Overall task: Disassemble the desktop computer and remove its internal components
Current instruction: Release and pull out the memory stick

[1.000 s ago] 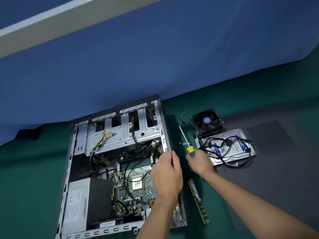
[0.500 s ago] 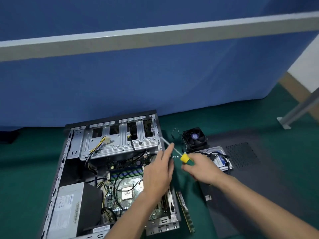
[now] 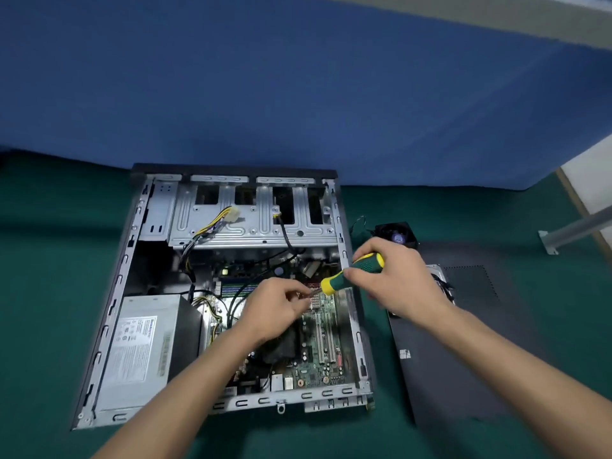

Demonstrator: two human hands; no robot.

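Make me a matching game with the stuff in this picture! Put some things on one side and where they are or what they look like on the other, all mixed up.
Things:
1. screwdriver
2. power supply
3. fan
4. side panel

Clues:
A. grey box with a white label, in the near-left corner of the computer case
B. green and yellow handle, held in the right hand
C. flat and dark, lying on the green mat right of the case
D. small and black, on the mat behind the right hand

Pairs: 1-B, 2-A, 3-D, 4-C
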